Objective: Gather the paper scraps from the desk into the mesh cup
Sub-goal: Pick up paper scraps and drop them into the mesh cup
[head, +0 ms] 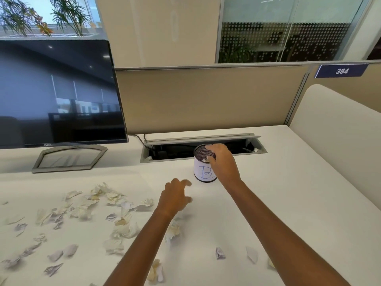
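Note:
The mesh cup [203, 172] stands upright on the desk, black mesh with a white label marked in blue. My right hand [221, 159] hangs over its rim with the fingers curled down into the opening, pinching a small white paper scrap [204, 159]. My left hand [175, 197] hovers over the desk left of the cup, fingers loosely spread and blurred, holding nothing. Several crumpled paper scraps [115, 198] lie scattered across the left and front of the desk, and a few more scraps [220, 253] lie under my right forearm.
A monitor [57, 93] on its stand [70, 158] fills the back left. An open cable tray [175, 151] sits just behind the cup. Partition panels [206, 100] close the back, and a padded divider [338, 141] closes the right side of the white desk [278, 182].

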Motion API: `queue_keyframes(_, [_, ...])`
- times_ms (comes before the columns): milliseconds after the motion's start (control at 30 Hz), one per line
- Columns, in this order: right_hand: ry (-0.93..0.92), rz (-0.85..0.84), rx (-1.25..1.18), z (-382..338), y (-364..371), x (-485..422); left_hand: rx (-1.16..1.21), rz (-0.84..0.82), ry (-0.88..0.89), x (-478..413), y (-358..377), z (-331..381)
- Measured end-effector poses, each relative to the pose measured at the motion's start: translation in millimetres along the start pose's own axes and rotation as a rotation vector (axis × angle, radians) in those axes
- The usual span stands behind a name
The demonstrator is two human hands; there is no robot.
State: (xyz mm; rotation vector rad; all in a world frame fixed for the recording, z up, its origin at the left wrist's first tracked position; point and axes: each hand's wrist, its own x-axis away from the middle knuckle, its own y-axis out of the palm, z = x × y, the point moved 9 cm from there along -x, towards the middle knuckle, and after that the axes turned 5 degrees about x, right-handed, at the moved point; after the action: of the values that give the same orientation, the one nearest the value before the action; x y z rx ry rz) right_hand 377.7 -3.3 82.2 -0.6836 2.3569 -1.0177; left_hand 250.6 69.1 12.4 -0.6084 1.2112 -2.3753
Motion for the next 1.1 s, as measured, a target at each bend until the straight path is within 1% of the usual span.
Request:
queue_keyframes(67, [-0.013, 0.012, -0.011, 2, 1, 17, -0.087, -0.146, -0.012, 11, 18, -11])
queue_keyframes(133, [0.001, -0.017, -0.038, 9, 6, 40, -0.148, -0.246, -0.015, 22, 31, -19])
queue_keyframes(233, [0.033, -0.173, -0.013, 25, 20, 77, -0.210, -0.280, -0.013, 33, 43, -27])
queue_keyframes(300, [0.067, -0.304, 0.066, 38, 29, 103, -0.244, -0.255, -0.007, 38, 48, -30])
queue_keyframes(400, [0.175, -0.449, 0.241, 60, 31, 142, -0.248, -0.137, 0.018, 45, 49, -31])
queue_keyframes(500, [0.286, -0.519, 0.341, 76, 26, 176, -0.148, -0.025, 0.026, 52, 48, -32])
queue_keyframes(567, [0.326, -0.544, 0.366, 79, 26, 193, -0.073, 0.034, 0.025, 55, 47, -30])
queue_keyframes(633, [0.336, -0.547, 0.366, 76, 31, 204, -0.016, 0.083, 0.015, 57, 45, -27])
queue_keyframes(700, [0.310, -0.512, 0.354, 66, 37, 207, 0.020, 0.109, 0.014, 58, 45, -23])
queue_keyframes(767, [0.255, -0.463, 0.338, 53, 43, 208, 0.036, 0.121, 0.023, 57, 45, -20])
queue_keyframes(867, [0.142, -0.415, 0.380, 40, 54, 207, 0.085, 0.152, 0.042, 54, 43, -15])
queue_keyframes(1100, [0.056, -0.325, 0.386, 45, 57, 183, 0.423, 0.296, 0.062, 32, 4, 7])
